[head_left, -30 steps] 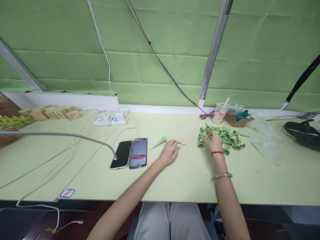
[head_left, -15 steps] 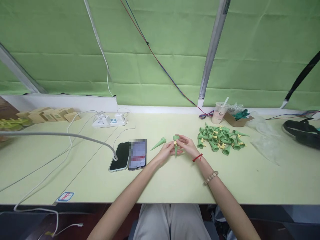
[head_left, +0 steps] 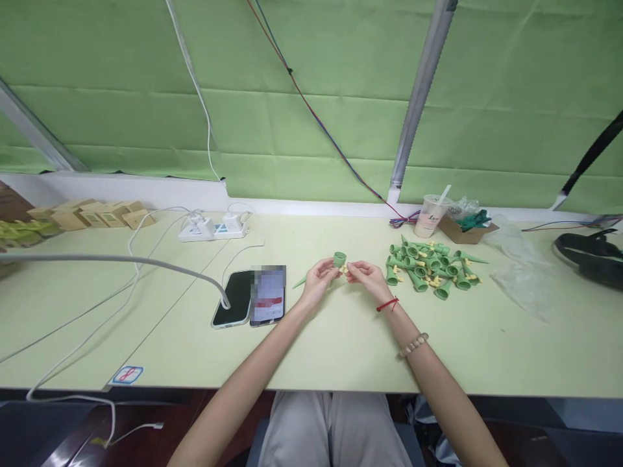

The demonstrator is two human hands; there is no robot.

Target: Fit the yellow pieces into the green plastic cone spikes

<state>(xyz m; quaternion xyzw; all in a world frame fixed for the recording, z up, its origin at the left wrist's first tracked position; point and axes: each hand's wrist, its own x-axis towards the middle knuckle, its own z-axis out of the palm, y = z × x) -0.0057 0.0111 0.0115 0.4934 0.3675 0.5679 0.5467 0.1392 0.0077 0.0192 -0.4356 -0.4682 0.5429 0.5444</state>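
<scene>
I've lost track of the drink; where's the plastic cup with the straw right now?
In the head view the plastic cup stands at the table's far edge, right of centre, just left of the small cardboard box and behind the pile of green cones.

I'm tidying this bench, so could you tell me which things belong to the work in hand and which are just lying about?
In use: green cone, yellow piece, pile of cones, lone cone.
Lying about: two phones, power strip, drink cup, cardboard boxes.
</scene>
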